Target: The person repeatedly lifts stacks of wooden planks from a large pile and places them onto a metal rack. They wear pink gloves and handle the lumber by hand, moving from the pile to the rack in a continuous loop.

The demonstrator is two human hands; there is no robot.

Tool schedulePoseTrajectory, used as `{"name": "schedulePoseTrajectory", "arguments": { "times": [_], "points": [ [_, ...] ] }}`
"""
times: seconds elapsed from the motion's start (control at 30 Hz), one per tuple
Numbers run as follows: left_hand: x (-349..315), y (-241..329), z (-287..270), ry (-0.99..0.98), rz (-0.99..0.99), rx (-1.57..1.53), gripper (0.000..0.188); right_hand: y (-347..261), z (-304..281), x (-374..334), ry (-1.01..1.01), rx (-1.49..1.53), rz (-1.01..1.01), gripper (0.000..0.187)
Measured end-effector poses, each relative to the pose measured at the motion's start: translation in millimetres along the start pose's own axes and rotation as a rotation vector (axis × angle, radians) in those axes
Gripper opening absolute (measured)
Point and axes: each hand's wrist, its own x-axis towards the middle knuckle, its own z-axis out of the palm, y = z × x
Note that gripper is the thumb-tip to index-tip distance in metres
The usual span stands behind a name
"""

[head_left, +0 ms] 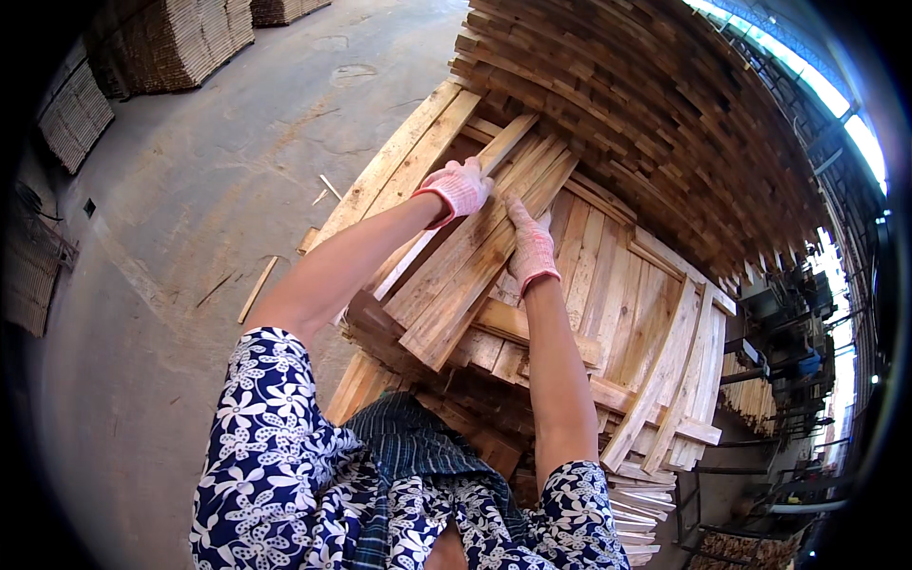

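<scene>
Both my hands wear pinkish-white knit gloves. My left hand (463, 187) is closed around a narrow wooden plank (508, 142), at the left side of a row of planks. That plank looks tilted on its edge, and a dark gap shows beside it. My right hand (532, 245) grips the right edge of the row of wooden planks (475, 252); its thumb lies on top and its other fingers are mostly hidden. The row lies lengthwise, pointing away from me, on top of a stack of lumber (380, 328).
A tall wall of stacked boards (646, 104) rises just beyond. To the right lies a layer of pale planks (598, 275) with loose crosspieces (655, 366) on it. Two long boards (394, 157) run along the left. More lumber stacks (176, 43) stand across the concrete floor (190, 247), which has wood scraps.
</scene>
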Motion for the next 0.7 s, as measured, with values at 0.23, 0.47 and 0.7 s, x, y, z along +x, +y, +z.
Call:
{"name": "schedulePoseTrajectory", "arguments": {
  "times": [0.23, 0.47, 0.7],
  "points": [
    [18.2, -19.1, 65.1, -0.182, 0.225, 0.431, 0.034, -25.5, 0.6, -15.5, -0.082, -0.011, 0.103, 0.113],
    [-24.8, 5.6, 20.6, -0.137, 0.533, 0.853, 0.044, -6.6, -24.9, 3.2, -0.186, 0.058, 0.135, 0.098],
    [-63.5, -112.0, -89.1, 0.018, -0.253, -0.176, 0.071, -29.0, 27.1, -25.8, -0.27, 0.04, 0.025, 0.078]
  ]
}}
